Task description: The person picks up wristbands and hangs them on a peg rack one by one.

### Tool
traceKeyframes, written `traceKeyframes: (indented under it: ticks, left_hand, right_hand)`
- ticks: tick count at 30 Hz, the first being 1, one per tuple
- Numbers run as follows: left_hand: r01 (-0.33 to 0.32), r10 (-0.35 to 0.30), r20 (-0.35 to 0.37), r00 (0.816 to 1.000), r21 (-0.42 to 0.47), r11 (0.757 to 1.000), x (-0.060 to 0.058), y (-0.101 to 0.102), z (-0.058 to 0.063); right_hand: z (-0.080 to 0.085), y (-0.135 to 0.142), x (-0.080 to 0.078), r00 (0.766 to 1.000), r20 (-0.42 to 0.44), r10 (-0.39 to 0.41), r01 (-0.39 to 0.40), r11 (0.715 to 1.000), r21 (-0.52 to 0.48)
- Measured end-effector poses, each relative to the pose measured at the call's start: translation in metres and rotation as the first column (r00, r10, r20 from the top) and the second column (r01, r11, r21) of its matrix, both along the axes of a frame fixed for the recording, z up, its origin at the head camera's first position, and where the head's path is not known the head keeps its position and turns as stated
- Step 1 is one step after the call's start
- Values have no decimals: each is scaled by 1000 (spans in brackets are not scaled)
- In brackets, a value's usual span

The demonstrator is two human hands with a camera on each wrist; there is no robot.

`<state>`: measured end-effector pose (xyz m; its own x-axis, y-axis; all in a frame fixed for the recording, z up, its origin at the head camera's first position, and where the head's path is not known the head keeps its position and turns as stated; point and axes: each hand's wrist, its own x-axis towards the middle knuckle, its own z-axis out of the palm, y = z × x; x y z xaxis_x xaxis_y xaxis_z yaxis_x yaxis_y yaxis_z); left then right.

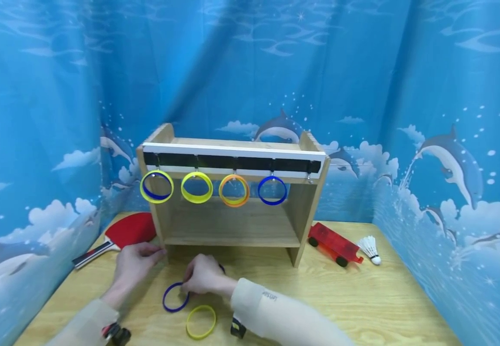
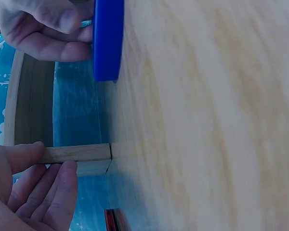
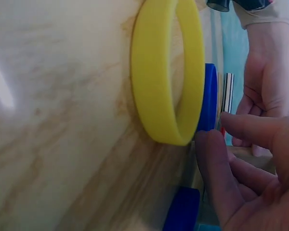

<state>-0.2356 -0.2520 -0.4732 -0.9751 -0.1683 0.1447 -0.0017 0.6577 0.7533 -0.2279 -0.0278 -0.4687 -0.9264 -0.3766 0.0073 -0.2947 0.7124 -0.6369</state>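
My left hand point(image 1: 139, 262) grips the front edge of the left side panel of a wooden shelf point(image 1: 232, 242), thumb on one face and fingers on the other. Low over the table, my right hand point(image 1: 206, 275) has its fingertips right at a dark blue wristband point(image 1: 164, 302), with a gap between thumb and index finger in the right wrist view. That band lies flat. Closer to me is a yellow wristband point(image 1: 188, 327). Another blue wristband point(image 1: 222, 269) lies beyond the right hand, mostly hidden by it.
Yellow, orange and blue wristbands point(image 1: 196, 199) hang from hooks on the shelf's black-and-white front rail point(image 1: 254, 163). A red table-tennis paddle point(image 1: 133, 229) lies left of the shelf. On the right are a red toy wagon point(image 1: 334, 242) and a shuttlecock point(image 1: 369, 249).
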Motion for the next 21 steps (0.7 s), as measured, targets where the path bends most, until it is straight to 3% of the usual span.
traceKeyframes:
  ticks: [3, 8, 15, 17, 21]
  left_hand:
    - [-7, 7, 6, 1000, -2, 1000, 0, -1, -2]
    - [-15, 15, -11, 1000, -10, 1000, 1, 0, -2]
    - [-17, 17, -30, 999, -14, 1000, 1, 1, -1]
    - [-17, 17, -42, 999, -17, 1000, 1, 1, -1]
    - [-18, 17, -58, 998, -23, 1000, 1, 1, -1]
  right_hand:
    - [-16, -6, -7, 1000, -9, -7, 8, 998, 60]
    - [-37, -11, -17, 1000, 2, -15, 15, 997, 80]
    - [-14, -7, -2, 997, 70, -39, 40, 999, -13]
    - [-19, -7, -5, 999, 25, -39, 38, 999, 18]
    - [-13, -6, -1, 999, 30, -36, 37, 999, -23]
